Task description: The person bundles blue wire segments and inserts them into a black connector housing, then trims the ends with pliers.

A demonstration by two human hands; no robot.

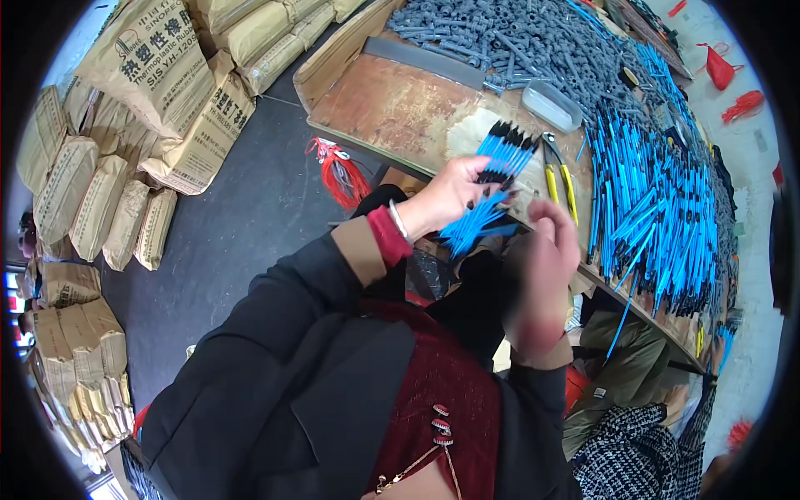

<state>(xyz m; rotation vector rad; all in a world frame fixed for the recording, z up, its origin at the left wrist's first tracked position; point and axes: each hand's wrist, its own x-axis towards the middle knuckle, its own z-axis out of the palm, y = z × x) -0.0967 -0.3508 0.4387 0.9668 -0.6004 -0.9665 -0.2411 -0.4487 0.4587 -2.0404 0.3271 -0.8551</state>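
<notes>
My left hand point(448, 197) is closed around a bundle of thin blue sticks with black ends point(475, 223), held over the front edge of the wooden table point(375, 104). The black tips point away from me and the blue ends fan out below my fingers. Just right of the bundle is my right hand point(550, 250), smeared by motion, its fingers bent. Whether anything is in it I cannot make out. Beyond my hands lies a pair of cutting pliers with yellow handles point(568, 185). A large heap of similar blue sticks point(646, 208) covers the table's right side.
Grey plastic parts point(508, 37) are piled at the back, near a clear shallow box point(552, 107). Red strands point(337, 177) hang by the table's left corner. Paper sacks point(142, 75) stand stacked at left. Another person's leg point(621, 350) shows at lower right.
</notes>
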